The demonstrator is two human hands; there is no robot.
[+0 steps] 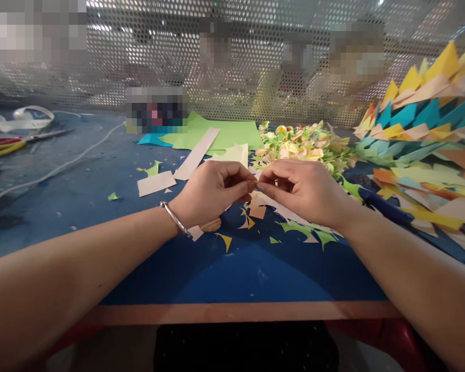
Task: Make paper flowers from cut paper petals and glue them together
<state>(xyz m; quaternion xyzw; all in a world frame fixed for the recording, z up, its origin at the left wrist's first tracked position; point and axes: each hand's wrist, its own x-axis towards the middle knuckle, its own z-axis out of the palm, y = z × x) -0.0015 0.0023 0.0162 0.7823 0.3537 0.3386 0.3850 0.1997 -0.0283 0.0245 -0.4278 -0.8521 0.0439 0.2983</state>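
Note:
My left hand [220,187], with a silver bangle at its wrist, and my right hand [300,188] meet fingertip to fingertip above the blue table [251,279]. Both hands are pinched closed; whatever lies between the fingertips is too small to make out. Below and around them lie paper scraps, among them a yellow one [225,242] and a green one [326,237]. A pale paper strip [197,154] rests beyond my left hand, with a short white piece [157,183] beside it.
Green paper sheets [232,134] and a heap of small folded paper pieces [302,144] lie farther back. Pointed layered paper [406,116] rises at the right, near a dark blue tool [385,204]. Scissors [8,147] and a white cable [62,168] are at left, before a perforated metal screen [240,77].

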